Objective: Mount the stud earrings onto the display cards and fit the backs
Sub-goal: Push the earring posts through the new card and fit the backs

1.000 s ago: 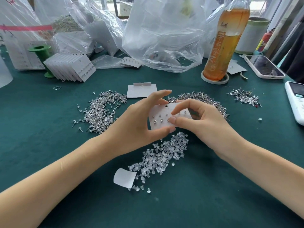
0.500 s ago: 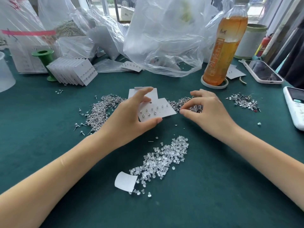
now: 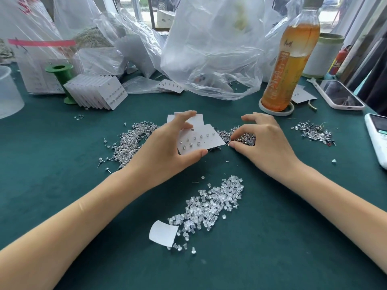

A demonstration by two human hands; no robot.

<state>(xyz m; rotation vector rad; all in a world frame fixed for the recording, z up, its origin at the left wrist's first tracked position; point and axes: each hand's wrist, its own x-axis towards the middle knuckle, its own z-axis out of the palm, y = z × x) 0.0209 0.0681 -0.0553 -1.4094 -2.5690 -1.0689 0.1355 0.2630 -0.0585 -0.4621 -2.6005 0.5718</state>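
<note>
Green felt covers the table [image 3: 52,174], and at its far left edge stands a clear plastic tub [image 3: 8,91]. Next comes a green plastic spool [image 3: 60,78] with a leaning stack of filled white display cards [image 3: 98,92] just beside it. Nearer, a heap of loose silver stud earrings [image 3: 129,141] lies spread on the felt. The left hand [image 3: 165,151] holds a white display card [image 3: 207,139] pinched between thumb below and fingers above; several studs already sit in it, and a blank white card [image 3: 196,120] lies partly under it. In front, a pile of clear plastic earring backs [image 3: 213,206] spills from a curled white paper scrap [image 3: 162,233]. The right hand [image 3: 266,143] rests over a second heap of studs [image 3: 240,137], thumb and forefinger closing in a pinch on them; whether a stud is actually gripped cannot be told. Further right stand an amber drink bottle [image 3: 289,65], a small scatter of studs [image 3: 314,132] and a white-cased phone [image 3: 339,94].
</note>
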